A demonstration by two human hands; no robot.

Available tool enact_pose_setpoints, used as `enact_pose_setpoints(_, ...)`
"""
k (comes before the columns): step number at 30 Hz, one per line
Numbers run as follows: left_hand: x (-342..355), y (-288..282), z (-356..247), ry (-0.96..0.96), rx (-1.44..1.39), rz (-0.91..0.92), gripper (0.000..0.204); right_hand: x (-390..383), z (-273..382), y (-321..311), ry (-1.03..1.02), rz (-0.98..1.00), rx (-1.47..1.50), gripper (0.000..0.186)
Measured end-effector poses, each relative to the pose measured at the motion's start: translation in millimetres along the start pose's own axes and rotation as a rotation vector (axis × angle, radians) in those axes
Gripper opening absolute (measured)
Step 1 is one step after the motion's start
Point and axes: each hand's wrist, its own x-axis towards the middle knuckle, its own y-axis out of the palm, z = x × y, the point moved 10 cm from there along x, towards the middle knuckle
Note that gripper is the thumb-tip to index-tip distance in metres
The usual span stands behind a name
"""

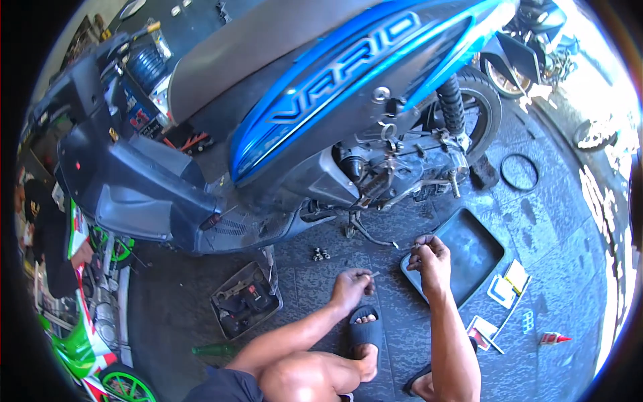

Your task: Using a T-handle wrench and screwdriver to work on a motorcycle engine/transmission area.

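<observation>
My left hand (351, 291) is closed in a pinch above my sandalled foot. A small, thin, pale piece (375, 274) sticks out from its fingertips; its kind is too small to make out. Over the left rim of a black tray (483, 228), my right hand (430, 261) is also closed, fingertips pressed together. Whatever it pinches is too small to name. Ahead of both hands stands a blue and black scooter (315, 94), its dirty engine casing (415, 167) exposed near the rear wheel (483, 114).
Left of my hands sits an open toolbox (248, 299). Small metal parts (321, 254) lie on the dark floor. A drive belt (520, 172), small packages (509, 283) and a red-tipped tube (556, 339) lie rightward. Another person's hand (82, 254) is by a green motorcycle (74, 348).
</observation>
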Motion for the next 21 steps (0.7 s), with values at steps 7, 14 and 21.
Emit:
enact_pose_setpoints(7, 3, -38, -14, -0.009, -0.508, -0.091, 0.010, 39, 30, 54, -0.100, -0.006, 0.087, 0.014)
enact_pose_setpoints(14, 2, -54, 31, -0.124, -0.683, -0.153, 0.009, 79, 32, 91, -0.390, 0.009, -0.040, 0.017)
enact_pose_setpoints(21, 13, -50, 36, -0.152, -0.685, -0.121, 0.011, 79, 34, 92, -0.685, -0.143, -0.169, 0.021)
